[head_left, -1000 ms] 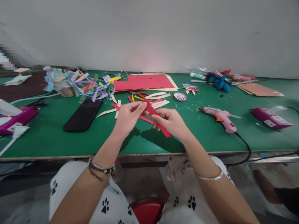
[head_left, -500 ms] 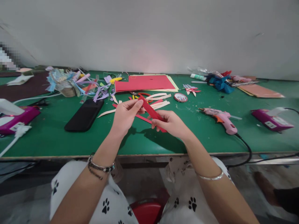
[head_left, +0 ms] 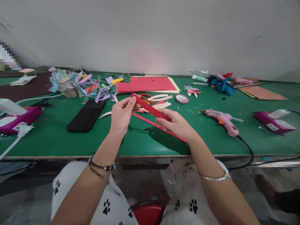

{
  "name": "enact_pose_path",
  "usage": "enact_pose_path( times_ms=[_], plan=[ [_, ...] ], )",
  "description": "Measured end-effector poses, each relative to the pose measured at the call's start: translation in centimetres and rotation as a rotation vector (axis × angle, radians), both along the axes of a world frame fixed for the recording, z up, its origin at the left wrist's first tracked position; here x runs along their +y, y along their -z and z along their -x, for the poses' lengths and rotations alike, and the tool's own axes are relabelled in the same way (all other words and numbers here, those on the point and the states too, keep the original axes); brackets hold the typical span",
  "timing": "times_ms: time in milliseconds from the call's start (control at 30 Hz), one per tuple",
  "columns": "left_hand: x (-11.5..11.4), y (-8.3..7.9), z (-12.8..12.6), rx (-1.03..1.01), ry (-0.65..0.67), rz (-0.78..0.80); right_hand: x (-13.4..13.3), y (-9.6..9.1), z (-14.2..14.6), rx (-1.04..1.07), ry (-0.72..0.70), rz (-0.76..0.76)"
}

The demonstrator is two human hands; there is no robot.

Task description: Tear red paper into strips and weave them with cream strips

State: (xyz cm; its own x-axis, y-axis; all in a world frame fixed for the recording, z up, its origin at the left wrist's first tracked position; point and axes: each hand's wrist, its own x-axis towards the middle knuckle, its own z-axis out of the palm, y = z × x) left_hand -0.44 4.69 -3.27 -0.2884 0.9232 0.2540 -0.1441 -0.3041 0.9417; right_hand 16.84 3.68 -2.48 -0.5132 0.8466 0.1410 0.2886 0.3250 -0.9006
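Note:
A red paper strip [head_left: 152,109] is stretched slantwise between my two hands, above the table. My left hand [head_left: 123,114] pinches its upper end between thumb and fingers. The lower end lies in the closed fingers of my right hand [head_left: 174,123]. A long, thin red strip [head_left: 146,120] runs below them, passing beneath my right hand. Just beyond my fingers, several cream paper strips [head_left: 164,106] lie loose with red pieces. Orange-handled scissors [head_left: 145,96] show partly behind the strips.
Red paper sheets [head_left: 150,84] lie at the back. A black phone [head_left: 85,116] is left of my hands. To the right lie a pink glue gun [head_left: 222,120] and a round tin of small beads [head_left: 182,99]. Purple power strips [head_left: 273,122] stand at both sides of the green table.
My hands have moved apart, left hand leftward and right hand slightly rightward, so more of the red strip shows between them. More of the thin red strip below is visible.

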Motion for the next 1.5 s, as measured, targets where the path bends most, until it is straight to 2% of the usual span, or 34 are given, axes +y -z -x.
enact_pose_path(
  times_ms=[133,467,767,1033,1333,1500],
  plan=[
    [0.1,-0.2,0.0,-0.078,0.005,0.003,0.4,0.2,-0.3,0.042,-0.015,0.021],
    [0.3,0.0,0.1,-0.150,0.004,-0.022,0.7,0.5,-0.4,0.209,0.076,0.109],
    [0.2,-0.2,0.3,-0.120,-0.058,-0.039,1.1,0.6,-1.3,0.357,0.131,0.129],
    [0.4,-0.2,0.7,0.002,-0.143,-0.076,1.4,0.6,-1.3,0.443,0.223,0.120],
    [0.3,-0.6,1.1,0.018,-0.143,-0.027,1.8,0.5,-1.5,0.550,0.342,0.135],
    [0.1,-0.8,1.3,0.067,-0.142,0.006,1.8,0.4,-1.6,0.541,0.357,0.132]
  ],
)
